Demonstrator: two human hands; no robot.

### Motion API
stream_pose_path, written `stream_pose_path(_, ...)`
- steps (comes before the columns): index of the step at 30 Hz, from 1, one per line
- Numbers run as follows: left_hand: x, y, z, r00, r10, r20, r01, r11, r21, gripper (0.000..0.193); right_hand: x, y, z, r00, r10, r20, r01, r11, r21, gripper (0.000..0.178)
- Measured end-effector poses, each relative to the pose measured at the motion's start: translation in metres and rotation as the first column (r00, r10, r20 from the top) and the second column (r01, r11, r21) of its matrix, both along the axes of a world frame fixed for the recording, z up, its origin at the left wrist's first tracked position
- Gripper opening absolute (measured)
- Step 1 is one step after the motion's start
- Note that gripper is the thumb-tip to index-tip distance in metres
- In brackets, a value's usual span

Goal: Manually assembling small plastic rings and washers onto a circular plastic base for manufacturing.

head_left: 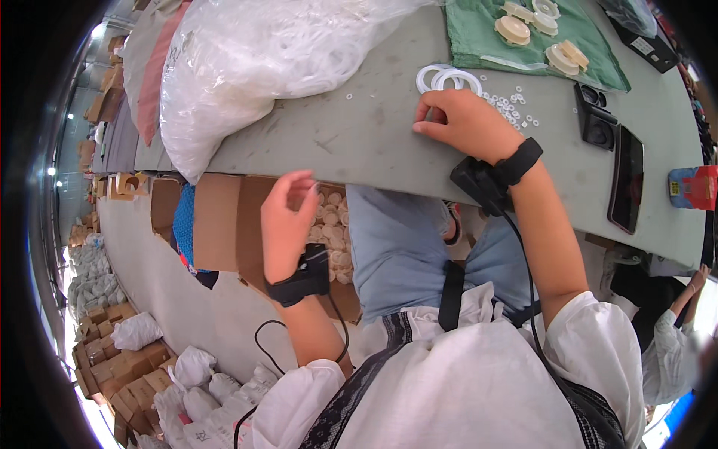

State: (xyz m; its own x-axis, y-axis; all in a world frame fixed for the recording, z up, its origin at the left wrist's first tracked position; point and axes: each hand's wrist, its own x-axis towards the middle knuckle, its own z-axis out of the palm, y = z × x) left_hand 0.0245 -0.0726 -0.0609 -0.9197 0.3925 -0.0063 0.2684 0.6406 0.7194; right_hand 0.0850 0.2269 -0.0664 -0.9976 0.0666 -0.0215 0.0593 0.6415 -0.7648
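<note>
Right hand (473,123) held over tabletop (351,142), upper centre, thumb and fingers slightly apart, small rings (513,114) strewn beside it, left hand (286,223) raised near carton (217,233), centre left, its finger contact cannot be told

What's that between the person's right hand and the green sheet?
In the head view, overlapping white rings lie on the grey table between the right hand and the green sheet, with tiny white pieces scattered to their right.

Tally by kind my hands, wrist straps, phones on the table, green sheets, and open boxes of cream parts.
Hands (left hand, right hand): 2
Wrist straps: 2
Phone: 1
Green sheet: 1
Open box of cream parts: 1
Total: 7
</note>
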Motion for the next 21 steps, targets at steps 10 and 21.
stream_pose_path(10,-0.003,0.11,-0.027,0.972,-0.228,-0.061,0.236,0.922,0.307,0.017,0.0,-0.006,0.002,1.0,-0.013,-0.009,0.014,1.0,0.028,0.019)
stream_pose_path(21,0.004,0.123,-0.035,0.894,-0.101,-0.436,0.197,0.964,0.181,0.012,0.002,-0.004,0.002,0.999,-0.022,-0.047,0.025,0.998,0.061,0.019)
